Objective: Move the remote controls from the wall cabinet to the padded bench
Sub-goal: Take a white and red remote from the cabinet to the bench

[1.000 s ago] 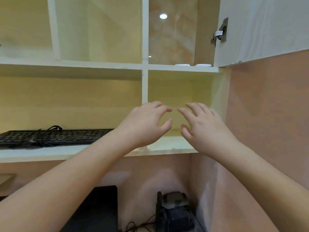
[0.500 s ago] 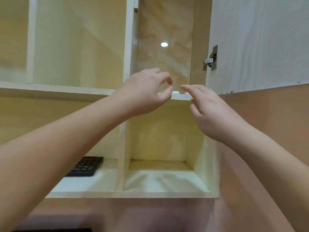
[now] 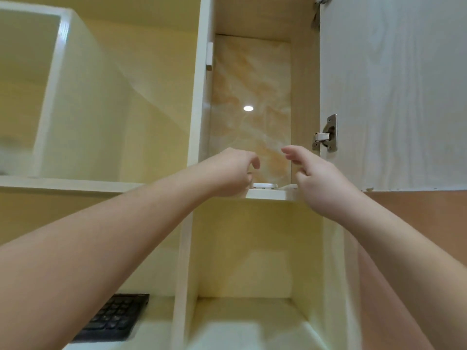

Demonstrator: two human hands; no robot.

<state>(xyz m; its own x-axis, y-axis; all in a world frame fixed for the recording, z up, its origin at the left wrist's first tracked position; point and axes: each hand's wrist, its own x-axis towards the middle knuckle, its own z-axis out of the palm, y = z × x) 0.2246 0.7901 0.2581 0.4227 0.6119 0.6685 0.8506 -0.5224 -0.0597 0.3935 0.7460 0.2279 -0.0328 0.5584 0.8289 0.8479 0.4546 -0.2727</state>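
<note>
Remote controls lie on the upper shelf (image 3: 267, 197) of the wall cabinet (image 3: 199, 102), seen from below so that only their white front ends show over the shelf's edge: one remote (image 3: 265, 185) sits near the middle of the shelf front, and a second remote (image 3: 289, 187) lies just to its right, partly hidden behind the right hand. The left hand (image 3: 231, 173) reaches up to the shelf from the left, its fingers curled downward just beside the first remote's left end; whether the fingertips touch or grip it cannot be told from this angle. The right hand (image 3: 321, 183) is raised at the right end of the shelf with fingers loosely extended toward the left and thumb apart, holding nothing that can be seen. Behind both hands stands the compartment's marbled back panel (image 3: 250, 97), with a small round reflection of a lamp on it. The cabinet door (image 3: 394, 92) is swung open on the right, carried on a metal hinge (image 3: 326, 135). Below the shelf is a lower compartment (image 3: 252, 261), and to its left, on the bottom shelf, lies a black keyboard (image 3: 113, 319), partly covered by the left forearm.
</note>
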